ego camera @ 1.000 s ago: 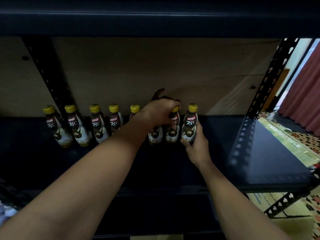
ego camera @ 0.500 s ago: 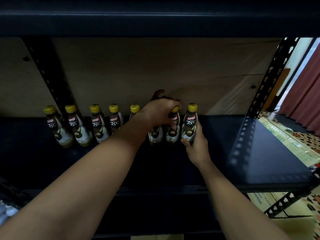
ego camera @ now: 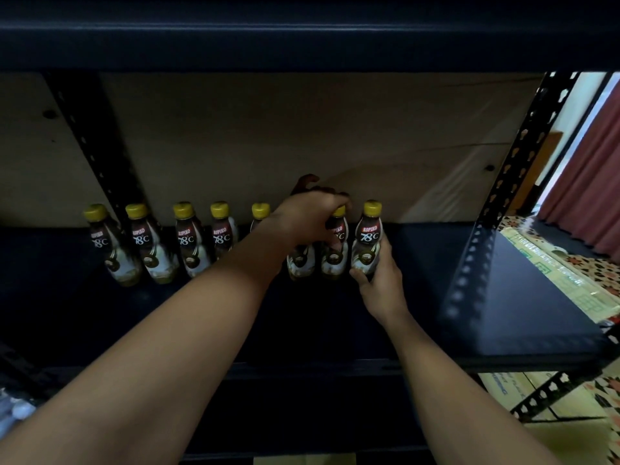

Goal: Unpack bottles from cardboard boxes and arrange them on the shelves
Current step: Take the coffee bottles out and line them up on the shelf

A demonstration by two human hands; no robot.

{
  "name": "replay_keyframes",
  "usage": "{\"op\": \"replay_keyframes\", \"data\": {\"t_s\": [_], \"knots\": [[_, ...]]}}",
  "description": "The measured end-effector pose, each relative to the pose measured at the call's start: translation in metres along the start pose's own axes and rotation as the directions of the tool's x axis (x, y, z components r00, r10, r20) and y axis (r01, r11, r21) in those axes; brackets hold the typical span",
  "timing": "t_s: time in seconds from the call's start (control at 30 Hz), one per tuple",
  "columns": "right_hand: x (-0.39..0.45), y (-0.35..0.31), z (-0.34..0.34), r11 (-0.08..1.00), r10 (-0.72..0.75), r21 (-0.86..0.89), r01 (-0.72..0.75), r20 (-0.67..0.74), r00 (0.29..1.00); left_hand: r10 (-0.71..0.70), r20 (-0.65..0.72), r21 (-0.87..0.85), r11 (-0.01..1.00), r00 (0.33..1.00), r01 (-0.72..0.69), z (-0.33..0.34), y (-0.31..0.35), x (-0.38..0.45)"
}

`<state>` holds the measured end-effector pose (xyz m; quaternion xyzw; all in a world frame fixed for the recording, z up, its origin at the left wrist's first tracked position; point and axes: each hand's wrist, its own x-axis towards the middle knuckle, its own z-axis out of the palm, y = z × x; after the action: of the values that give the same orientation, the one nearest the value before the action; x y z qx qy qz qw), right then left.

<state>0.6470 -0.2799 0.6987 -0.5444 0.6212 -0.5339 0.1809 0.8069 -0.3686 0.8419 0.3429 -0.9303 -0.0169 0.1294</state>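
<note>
A row of several brown coffee bottles with yellow caps stands at the back of the dark metal shelf (ego camera: 419, 297). The leftmost bottle (ego camera: 110, 246) is near the left upright. My left hand (ego camera: 308, 219) reaches over the row and grips the second bottle from the right (ego camera: 333, 260) near its neck, also covering the bottle to its left. My right hand (ego camera: 380, 280) holds the rightmost bottle (ego camera: 367, 239) around its lower body, upright on the shelf and close against its neighbour.
A plywood back panel (ego camera: 335, 146) closes the shelf behind the bottles. Perforated black uprights (ego camera: 523, 156) frame the right side, another stands at the left. The shelf above (ego camera: 302, 41) hangs low. Flattened cardboard (ego camera: 553, 273) lies on the patterned floor at right, beside a red curtain (ego camera: 590, 189).
The rightmost bottle has shifted very slightly left, closer to its neighbour. Both hands keep their holds.
</note>
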Motion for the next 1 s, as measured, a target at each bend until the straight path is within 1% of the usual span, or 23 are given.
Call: {"op": "replay_keyframes", "data": {"t_s": [0.07, 0.13, 0.2, 0.27, 0.3, 0.33, 0.4, 0.43, 0.5, 0.57, 0.6, 0.63, 0.7, 0.73, 0.77, 0.83, 0.87, 0.93, 1.0], "knots": [[0.001, 0.004, 0.001, 1.000, 0.013, -0.001, -0.013, 0.000, 1.000, -0.002, 0.012, 0.021, 1.000, 1.000, 0.002, -0.002, 0.000, -0.002], [0.002, 0.006, 0.002, 0.999, 0.052, -0.006, -0.053, -0.028, 0.998, 0.011, 0.017, 0.098, 0.995, 1.000, -0.013, -0.004, 0.002, -0.005], [-0.001, 0.004, 0.002, 0.996, 0.086, -0.002, -0.086, -0.075, 0.994, 0.030, -0.019, 0.242, 0.970, 0.999, -0.025, -0.006, 0.005, -0.011], [-0.010, -0.002, 0.000, 0.995, 0.100, -0.017, -0.102, -0.118, 0.988, 0.027, -0.087, 0.311, 0.950, 0.996, 0.001, -0.006, 0.008, -0.022], [-0.017, -0.005, -0.002, 0.993, 0.106, -0.032, -0.111, -0.135, 0.985, 0.029, -0.147, 0.297, 0.955, 0.989, 0.017, -0.002, 0.010, -0.030], [-0.024, -0.008, -0.004, 0.992, 0.106, -0.047, -0.114, -0.145, 0.984, 0.049, -0.240, 0.263, 0.965, 0.970, 0.017, 0.006, 0.011, -0.041], [-0.042, -0.014, -0.007, 0.992, 0.106, -0.052, -0.114, -0.146, 0.984, 0.068, -0.413, 0.158, 0.987, 0.908, -0.002, 0.026, 0.017, -0.067], [-0.052, -0.018, -0.007, 0.992, 0.113, -0.038, -0.120, -0.143, 0.983, 0.049, -0.472, 0.093, 0.996, 0.880, -0.005, 0.038, 0.022, -0.081], [-0.077, -0.026, -0.007, 0.996, 0.089, -0.014, -0.093, -0.158, 0.983, -0.045, -0.510, -0.051, 0.998, 0.859, 0.022, 0.064, 0.036, -0.112], [-0.112, -0.033, -0.004, 1.000, -0.020, 0.000, 0.020, -0.183, 0.983, -0.140, -0.533, -0.133, 0.988, 0.835, 0.081, 0.090, 0.053, -0.145], [-0.132, -0.033, -0.002, 0.996, -0.085, -0.004, 0.086, -0.180, 0.980, -0.169, -0.561, -0.154, 0.983, 0.810, 0.098, 0.102, 0.062, -0.164], [-0.149, -0.033, 0.000, 0.989, -0.146, -0.023, 0.144, -0.165, 0.975, -0.173, -0.593, -0.161, 0.982, 0.786, 0.094, 0.114, 0.069, -0.181], [-0.186, -0.017, 0.012, 0.979, -0.195, -0.068, 0.190, -0.073, 0.978, -0.169, -0.608, -0.167, 0.982, 0.776, 0.083, 0.148, 0.081, -0.223], [-0.202, -0.004, 0.019, 0.979, -0.190, -0.080, 0.188, -0.021, 0.982, -0.170, -0.586, -0.171, 0.982, 0.792, 0.084, 0.168, 0.084, -0.243], [-0.216, 0.014, 0.028, 0.982, -0.164, -0.089, 0.166, 0.033, 0.986, -0.195, -0.534, -0.184, 0.977, 0.823, 0.112, 0.192, 0.085, -0.262], [-0.246, 0.061, 0.051, 0.990, -0.076, -0.112, 0.090, 0.126, 0.989, -0.304, -0.364, -0.205, 0.948, 0.880, 0.243, 0.251, 0.078, -0.299], [-0.260, 0.088, 0.063, 0.991, -0.015, -0.129, 0.036, 0.157, 0.987, -0.377, -0.278, -0.217, 0.921, 0.884, 0.324, 0.284, 0.072, -0.316], [-0.291, 0.150, 0.088, 0.980, 0.111, -0.190, -0.067, 0.234, 0.966, -0.497, -0.091, -0.219, 0.855, 0.863, 0.469, 0.356, 0.058, -0.348], [-0.327, 0.217, 0.114, 0.952, 0.211, -0.282, -0.122, 0.312, 0.926, -0.559, 0.082, -0.174, 0.807, 0.825, 0.564, 0.429, 0.046, -0.379]]}}
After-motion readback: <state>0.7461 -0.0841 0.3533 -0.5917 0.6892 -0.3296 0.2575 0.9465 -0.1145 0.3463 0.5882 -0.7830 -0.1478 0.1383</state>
